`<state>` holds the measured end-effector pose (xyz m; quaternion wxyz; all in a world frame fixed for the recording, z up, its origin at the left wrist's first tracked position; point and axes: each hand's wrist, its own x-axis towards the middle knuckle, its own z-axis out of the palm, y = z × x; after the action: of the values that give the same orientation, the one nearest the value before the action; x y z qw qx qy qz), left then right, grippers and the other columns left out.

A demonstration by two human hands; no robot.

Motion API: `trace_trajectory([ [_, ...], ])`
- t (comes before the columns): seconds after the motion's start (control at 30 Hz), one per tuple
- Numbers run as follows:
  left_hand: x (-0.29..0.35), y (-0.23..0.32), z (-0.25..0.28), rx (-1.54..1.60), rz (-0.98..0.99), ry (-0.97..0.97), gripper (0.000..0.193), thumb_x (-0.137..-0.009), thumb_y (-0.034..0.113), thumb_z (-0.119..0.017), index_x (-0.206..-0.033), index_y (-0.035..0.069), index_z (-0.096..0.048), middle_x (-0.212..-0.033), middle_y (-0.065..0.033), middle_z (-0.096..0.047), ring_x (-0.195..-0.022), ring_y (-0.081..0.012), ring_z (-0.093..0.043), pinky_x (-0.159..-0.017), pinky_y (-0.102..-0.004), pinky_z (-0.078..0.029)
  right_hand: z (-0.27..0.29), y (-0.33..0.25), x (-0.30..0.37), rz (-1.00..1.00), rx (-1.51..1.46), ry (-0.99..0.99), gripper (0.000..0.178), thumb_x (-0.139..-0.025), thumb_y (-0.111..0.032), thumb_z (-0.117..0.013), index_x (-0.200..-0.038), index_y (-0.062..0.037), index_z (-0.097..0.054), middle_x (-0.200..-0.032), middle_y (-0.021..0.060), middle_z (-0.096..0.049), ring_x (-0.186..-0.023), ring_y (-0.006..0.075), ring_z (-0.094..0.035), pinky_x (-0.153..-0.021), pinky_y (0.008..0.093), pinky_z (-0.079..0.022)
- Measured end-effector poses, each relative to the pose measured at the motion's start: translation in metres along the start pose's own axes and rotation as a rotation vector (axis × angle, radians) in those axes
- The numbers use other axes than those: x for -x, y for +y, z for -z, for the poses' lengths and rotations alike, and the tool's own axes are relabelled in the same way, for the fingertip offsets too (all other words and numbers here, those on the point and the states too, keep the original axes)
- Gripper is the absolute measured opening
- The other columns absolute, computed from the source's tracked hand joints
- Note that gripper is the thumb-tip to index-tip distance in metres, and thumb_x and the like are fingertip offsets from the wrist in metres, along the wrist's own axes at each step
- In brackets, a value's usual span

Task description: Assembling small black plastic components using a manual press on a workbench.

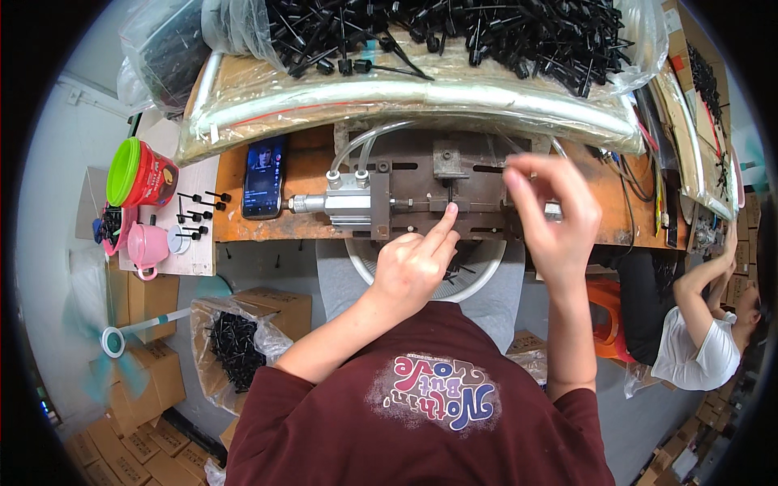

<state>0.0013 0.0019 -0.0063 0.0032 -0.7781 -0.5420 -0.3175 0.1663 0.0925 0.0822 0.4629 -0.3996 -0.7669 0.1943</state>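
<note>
My left hand (415,267) reaches over the front of a dark metal fixture (405,178) on the bench. Its index finger is stretched out, and the tip touches or nearly touches a small black stemmed part (450,194) standing in the fixture under a metal block (446,160). The other left fingers are bent, and nothing shows in them. To the right my right hand (563,215) is raised above the fixture, thumb and index finger near each other and smeared by motion; whether they hold anything is unclear. A silver pneumatic cylinder (349,202) with clear hoses is mounted at the fixture's left.
Black stemmed parts (535,36) heap on the plastic-covered tray (405,93) behind. At left are a phone (264,178), a red-green tub (142,174) and a pink mug (148,247). A white basket (486,279) sits below the bench edge. A co-worker (697,324) sits at right.
</note>
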Motion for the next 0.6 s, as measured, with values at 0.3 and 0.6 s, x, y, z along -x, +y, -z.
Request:
trace_trajectory([
  [0.3,0.003,0.007,0.013,0.144,-0.029,-0.038,0.027,-0.073,0.015,-0.081,-0.095,0.005,-0.071,-0.126,-0.0123,-0.067,-0.061,-0.0205,-0.064,-0.06,-0.0298,-0.054,-0.085,-0.006,-0.109,0.45,0.483,-0.025,0.021,-0.078,-0.022,-0.077,-0.089,-0.0068,-0.068,-0.09,0.0065,-0.07,-0.087,0.025,-0.067,-0.074,0.0359,-0.055],
  [0.6,0.014,0.016,0.049,0.328,-0.113,-0.135,0.056,-0.074,0.034,-0.084,-0.121,0.007,-0.068,-0.126,-0.0083,-0.068,-0.061,-0.0172,-0.062,-0.057,-0.027,-0.052,-0.121,-0.003,-0.169,0.162,0.557,-0.402,0.018,-0.075,-0.003,-0.067,-0.092,0.0001,-0.072,-0.093,0.0213,-0.072,-0.091,0.038,-0.071,-0.078,0.0438,-0.059],
])
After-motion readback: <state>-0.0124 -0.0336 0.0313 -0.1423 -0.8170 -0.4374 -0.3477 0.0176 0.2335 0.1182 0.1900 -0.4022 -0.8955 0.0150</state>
